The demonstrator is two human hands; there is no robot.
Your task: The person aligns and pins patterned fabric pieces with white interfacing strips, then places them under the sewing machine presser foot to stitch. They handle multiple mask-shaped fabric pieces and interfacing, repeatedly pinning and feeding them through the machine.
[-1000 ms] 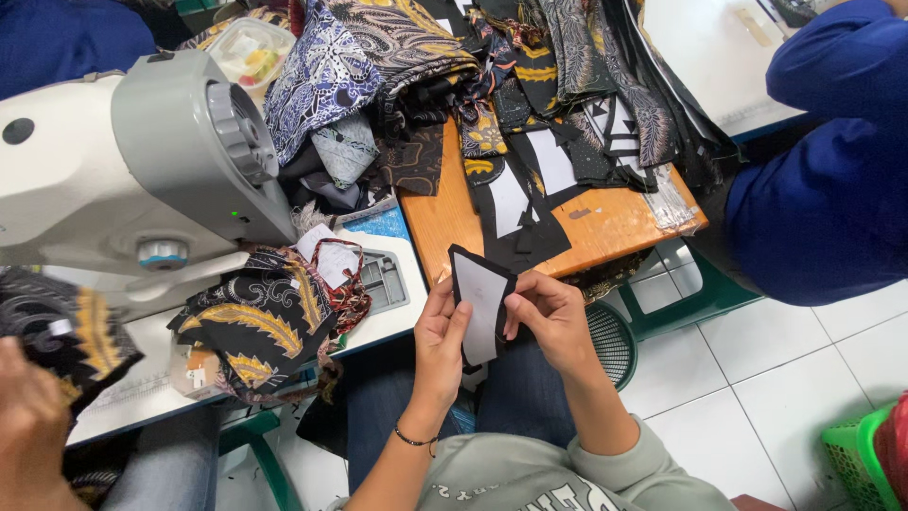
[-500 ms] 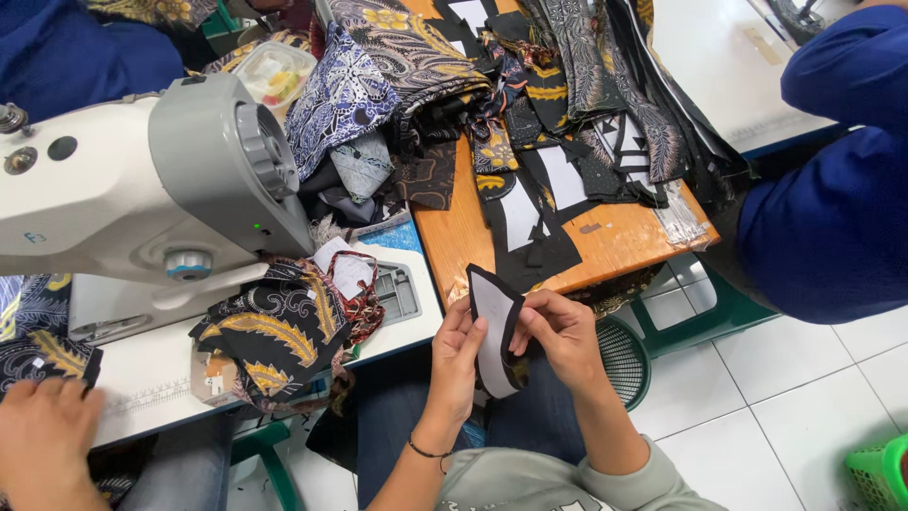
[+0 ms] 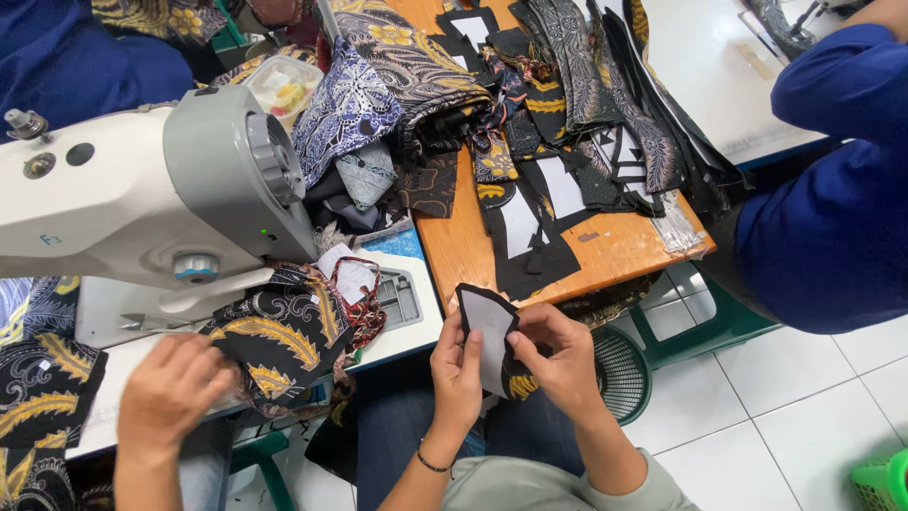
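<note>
Head view shows both hands pinching one small fabric piece (image 3: pixel 492 336), black-edged with a white lining, held over the lap just before the table edge. Left hand (image 3: pixel 457 371) grips its left side, right hand (image 3: pixel 560 358) its right and lower edge; its long axis runs near upright, slightly tilted. Beyond lie more lined black pieces (image 3: pixel 530 222) on the wooden table (image 3: pixel 619 248); a white rectangular label (image 3: pixel 352 277) sits by the sewing machine (image 3: pixel 142 199).
</note>
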